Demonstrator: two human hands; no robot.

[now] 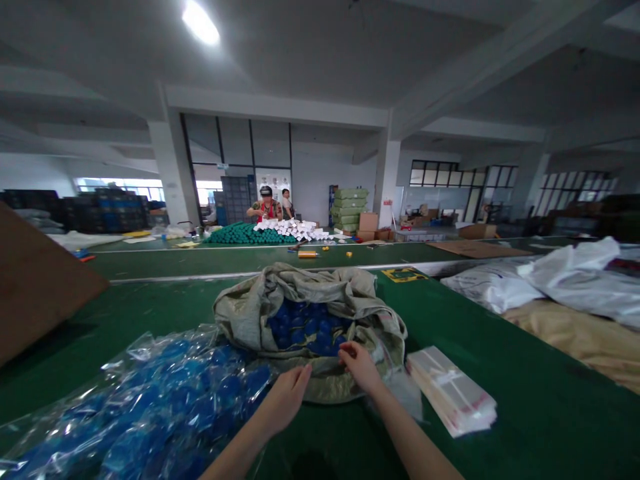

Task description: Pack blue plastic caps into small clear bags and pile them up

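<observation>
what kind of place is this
Probably a factory packing hall. A long green-topped workbench runs through a large pillared room, a woven sack holds blue plastic pieces, and a distant person is at another bench behind piled white cartons.

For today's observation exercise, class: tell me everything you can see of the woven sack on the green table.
The woven sack looks like grey-green woven plastic, crumpled and soiled, with its mouth folded back and gaping. Round blue pieces fill it, though their exact kind is unclear. It slumps on the green-topped table. The person's left hand and right hand are at its near rim.
</observation>
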